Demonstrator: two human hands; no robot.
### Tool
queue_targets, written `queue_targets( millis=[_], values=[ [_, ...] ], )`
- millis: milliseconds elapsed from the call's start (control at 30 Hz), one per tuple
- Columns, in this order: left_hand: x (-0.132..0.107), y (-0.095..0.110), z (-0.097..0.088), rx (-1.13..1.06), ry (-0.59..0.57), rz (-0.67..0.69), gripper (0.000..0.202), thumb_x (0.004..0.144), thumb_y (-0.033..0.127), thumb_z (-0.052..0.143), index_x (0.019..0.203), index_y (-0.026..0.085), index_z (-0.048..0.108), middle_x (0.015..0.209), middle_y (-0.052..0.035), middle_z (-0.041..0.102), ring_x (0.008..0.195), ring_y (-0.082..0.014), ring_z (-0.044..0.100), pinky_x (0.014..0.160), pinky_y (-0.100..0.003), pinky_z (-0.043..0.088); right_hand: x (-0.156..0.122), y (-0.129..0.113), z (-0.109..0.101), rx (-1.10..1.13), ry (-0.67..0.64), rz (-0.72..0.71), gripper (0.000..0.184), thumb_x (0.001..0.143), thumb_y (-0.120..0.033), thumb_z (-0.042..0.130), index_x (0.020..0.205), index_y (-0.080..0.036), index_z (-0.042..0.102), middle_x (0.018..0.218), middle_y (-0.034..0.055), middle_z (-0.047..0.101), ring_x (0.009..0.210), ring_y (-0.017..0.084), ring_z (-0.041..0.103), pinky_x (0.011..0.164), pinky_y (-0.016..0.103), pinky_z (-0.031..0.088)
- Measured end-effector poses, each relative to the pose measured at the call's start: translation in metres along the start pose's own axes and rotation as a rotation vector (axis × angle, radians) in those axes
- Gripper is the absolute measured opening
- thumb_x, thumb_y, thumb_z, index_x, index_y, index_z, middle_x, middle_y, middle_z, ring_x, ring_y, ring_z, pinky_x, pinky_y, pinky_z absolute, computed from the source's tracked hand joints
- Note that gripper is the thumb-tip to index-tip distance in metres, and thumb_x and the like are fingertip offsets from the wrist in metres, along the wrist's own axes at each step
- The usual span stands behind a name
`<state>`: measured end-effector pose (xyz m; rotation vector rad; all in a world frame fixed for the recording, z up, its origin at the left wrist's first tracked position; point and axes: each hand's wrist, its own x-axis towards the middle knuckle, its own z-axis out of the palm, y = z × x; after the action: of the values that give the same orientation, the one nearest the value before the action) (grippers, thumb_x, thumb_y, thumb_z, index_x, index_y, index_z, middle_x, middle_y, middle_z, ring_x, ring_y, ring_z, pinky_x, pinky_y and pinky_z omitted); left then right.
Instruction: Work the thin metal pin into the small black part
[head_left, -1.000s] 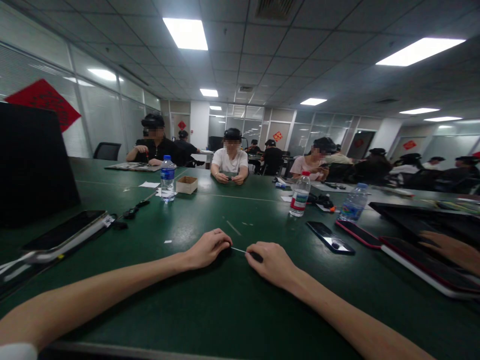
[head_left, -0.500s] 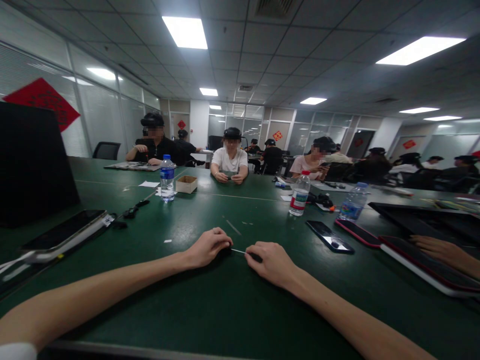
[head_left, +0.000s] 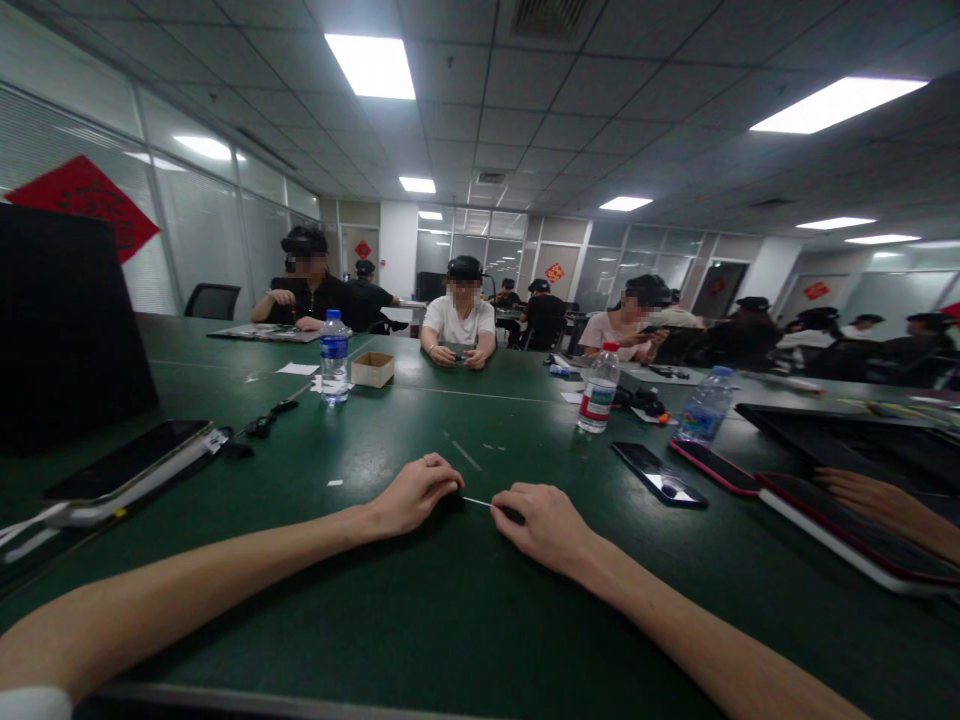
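Note:
Low over the green table [head_left: 420, 620], my left hand [head_left: 420, 493] and my right hand [head_left: 544, 525] face each other with bent, closed fingers. A thin white strand or stick [head_left: 478, 501] spans the short gap between their fingertips, one end at each pinch. Whether it is stiff or a taut string I cannot tell. Under the left fingertips there is a dark patch that may be shadow or a small black item. My right palm hides whatever else lies beneath it. A small white scrap [head_left: 335, 483] lies to the left of my left hand.
Beyond my hands stand a blue-capped bottle [head_left: 334, 360], a small box [head_left: 373, 369] and a red-capped bottle [head_left: 598, 390]. At right lie a phone [head_left: 660, 474] and a red-edged tablet [head_left: 847, 525] near another person's hand [head_left: 885, 510]. At left rests another phone [head_left: 131, 460].

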<state>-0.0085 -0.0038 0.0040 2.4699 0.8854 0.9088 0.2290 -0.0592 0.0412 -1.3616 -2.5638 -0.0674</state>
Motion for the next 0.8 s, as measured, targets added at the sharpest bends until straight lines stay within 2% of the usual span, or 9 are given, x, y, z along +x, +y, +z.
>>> queue_targets(
  millis=[633, 800],
  values=[
    [-0.001, -0.003, 0.0, -0.013, -0.028, 0.015, 0.025, 0.096, 0.029, 0.042, 0.101, 0.02, 0.065, 0.099, -0.0038, 0.057, 0.09, -0.0141, 0.056, 0.083, -0.025, 0.045, 0.0, -0.003, -0.005, -0.046, -0.006, -0.053, 0.035, 0.096, -0.037, 0.04, 0.103, -0.022, 0.07, 0.087, 0.0049, 0.066, 0.07, 0.014, 0.059, 0.066, 0.025, 0.043],
    [0.0, -0.003, 0.001, -0.043, 0.002, 0.017, 0.026, 0.096, 0.03, 0.041, 0.101, 0.02, 0.065, 0.099, -0.0043, 0.057, 0.089, -0.0142, 0.056, 0.083, -0.026, 0.045, 0.0, -0.005, -0.01, -0.097, -0.067, -0.028, 0.037, 0.096, -0.037, 0.038, 0.102, -0.021, 0.07, 0.089, 0.0061, 0.066, 0.071, 0.014, 0.06, 0.066, 0.024, 0.043]
  ],
)
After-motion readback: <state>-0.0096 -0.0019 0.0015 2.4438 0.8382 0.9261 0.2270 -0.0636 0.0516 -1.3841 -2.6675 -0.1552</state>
